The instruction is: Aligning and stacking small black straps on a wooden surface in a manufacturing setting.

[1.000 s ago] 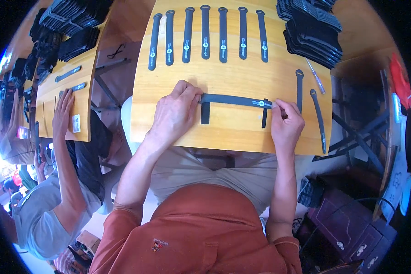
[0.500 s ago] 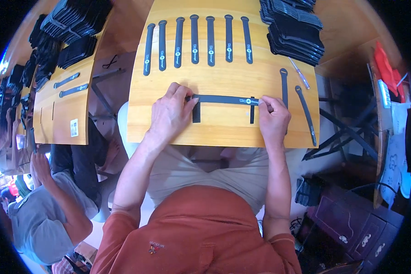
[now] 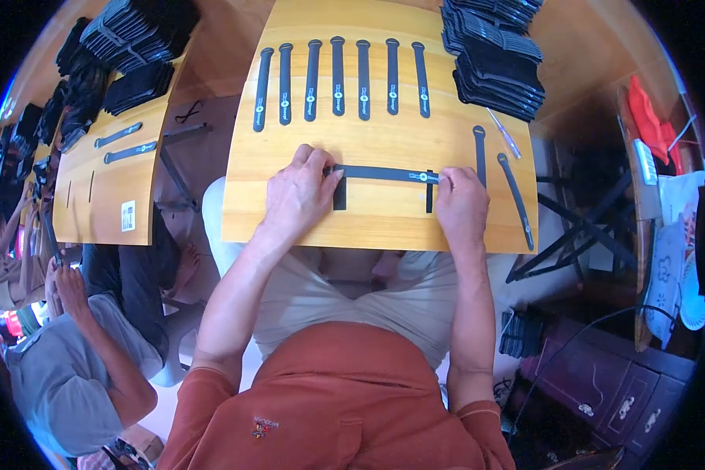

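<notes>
A long, flat, dark-grey strap with pale print (image 3: 384, 173) lies left-to-right over the yellowish wooden table (image 3: 290, 227), along the far ends of 2 black strips (image 3: 340, 196), the left hand (image 3: 296, 193) and right hand (image 3: 462, 205) each pinching the nearer end.

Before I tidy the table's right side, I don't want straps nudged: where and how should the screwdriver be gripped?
I'd pinch the screwdriver across its handle, coming from above and the table's right edge. The handle is the thicker end and lies nearest that edge, while the thin shaft points toward the black stack. Two dark straps lie nearer the person, so this likely avoids them.
</notes>
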`<state>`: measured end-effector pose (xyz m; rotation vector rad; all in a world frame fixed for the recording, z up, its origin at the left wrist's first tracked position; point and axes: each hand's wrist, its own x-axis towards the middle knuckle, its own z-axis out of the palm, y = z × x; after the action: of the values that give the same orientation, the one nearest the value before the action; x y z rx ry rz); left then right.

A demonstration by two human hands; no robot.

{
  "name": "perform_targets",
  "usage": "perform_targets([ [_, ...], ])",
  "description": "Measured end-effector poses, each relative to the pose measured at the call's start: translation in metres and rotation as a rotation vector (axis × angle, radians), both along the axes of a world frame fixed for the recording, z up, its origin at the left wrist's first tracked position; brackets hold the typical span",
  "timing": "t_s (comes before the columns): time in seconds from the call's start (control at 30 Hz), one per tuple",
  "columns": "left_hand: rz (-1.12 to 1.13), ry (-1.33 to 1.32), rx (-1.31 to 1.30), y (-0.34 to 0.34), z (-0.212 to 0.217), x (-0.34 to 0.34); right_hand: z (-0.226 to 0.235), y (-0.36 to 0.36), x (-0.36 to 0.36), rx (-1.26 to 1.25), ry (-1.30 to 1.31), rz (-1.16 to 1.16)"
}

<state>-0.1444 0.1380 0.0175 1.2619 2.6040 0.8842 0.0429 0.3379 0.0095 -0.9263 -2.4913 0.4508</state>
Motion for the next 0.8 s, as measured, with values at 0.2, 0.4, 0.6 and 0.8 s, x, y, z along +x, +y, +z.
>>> perform_targets([
  [0.2, 0.013, 0.034, 0.001, -0.003, -0.005, -0.001, 0.005, -0.065, -0.034, 0.338, -0.112, 0.306],
  [0.4, -0.001, 0.02, 0.009, 0.001, -0.003, 0.002, -0.002, -0.073, -0.02, 0.191, -0.15, 0.425],
  [0.6, 0.021, 0.041, 0.019, -0.001, -0.003, 0.004, -0.007, -0.037, 0.013, 0.158, -0.189, 0.273],
  [0.8, -0.161, 0.396, 0.08, -0.002, 0.002, 0.02, -0.011, -0.039, 0.009, 0.187, -0.173, 0.267],
])
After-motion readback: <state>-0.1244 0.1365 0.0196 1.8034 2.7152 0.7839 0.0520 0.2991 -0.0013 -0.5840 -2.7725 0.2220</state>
